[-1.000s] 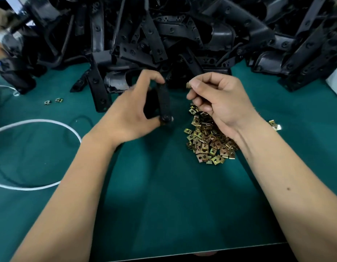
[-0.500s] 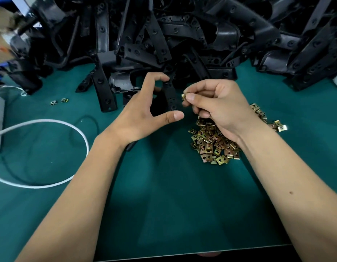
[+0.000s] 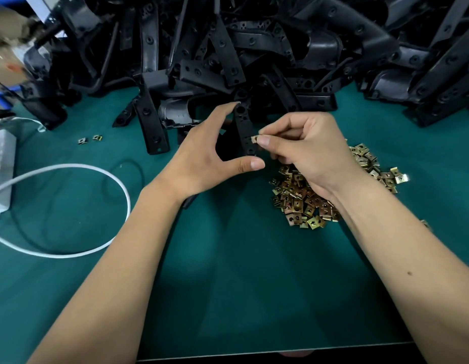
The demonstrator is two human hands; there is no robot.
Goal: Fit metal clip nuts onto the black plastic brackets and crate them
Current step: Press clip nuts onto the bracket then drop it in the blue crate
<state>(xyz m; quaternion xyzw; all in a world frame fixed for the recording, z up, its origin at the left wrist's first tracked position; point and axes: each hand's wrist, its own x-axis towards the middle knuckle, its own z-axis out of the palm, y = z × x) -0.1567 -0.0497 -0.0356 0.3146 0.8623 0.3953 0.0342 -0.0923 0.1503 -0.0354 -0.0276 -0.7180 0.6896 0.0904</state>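
Note:
My left hand (image 3: 202, 156) holds a black plastic bracket (image 3: 244, 130) upright between forefinger tip and thumb, over the green mat. My right hand (image 3: 301, 151) pinches a brass-coloured clip nut (image 3: 254, 139) between thumb and forefinger and touches it to the bracket's right edge. A heap of clip nuts (image 3: 304, 203) lies on the mat under and right of my right wrist. A big pile of black brackets (image 3: 228, 48) fills the back of the table.
Two stray clip nuts (image 3: 90, 139) lie at the left. A white cable (image 3: 96, 174) loops over the green mat (image 3: 241, 285) from a white block (image 3: 2, 174) at the left edge. The mat's front edge runs near the bottom.
My right hand has brought the clip nut from a little above the bracket to its right edge. My left hand has turned the bracket upright and shifted its grip to fingertip and thumb.

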